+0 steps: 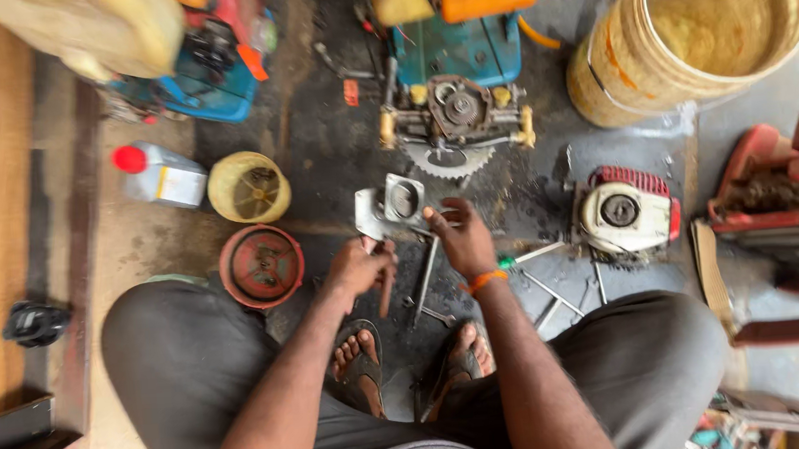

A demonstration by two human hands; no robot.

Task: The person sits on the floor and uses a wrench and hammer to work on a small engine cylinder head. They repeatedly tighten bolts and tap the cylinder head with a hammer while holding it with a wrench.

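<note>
A grey metal engine part [389, 206], square-flanged with a round bore, is held just above the oily floor [320, 155], directly below the stripped teal engine [454, 89] with its toothed sprocket. The part is steadied by the right hand [461, 239], fingers spread across its right edge. A dark-handled tool [387, 286] is gripped in the closed left hand [358, 270], tip set at the part's lower left corner. The hands are apart, one on each side of the part.

Loose spanners [427, 283] are laid below the part, between the sandalled feet. A red round cover [262, 265] and a yellow round cover [249, 186] are placed left of the part, with a white bottle [162, 174], red-capped, further left. A white and red small engine [623, 211] is set right of the part; a large yellow bucket [686, 36] is above that.
</note>
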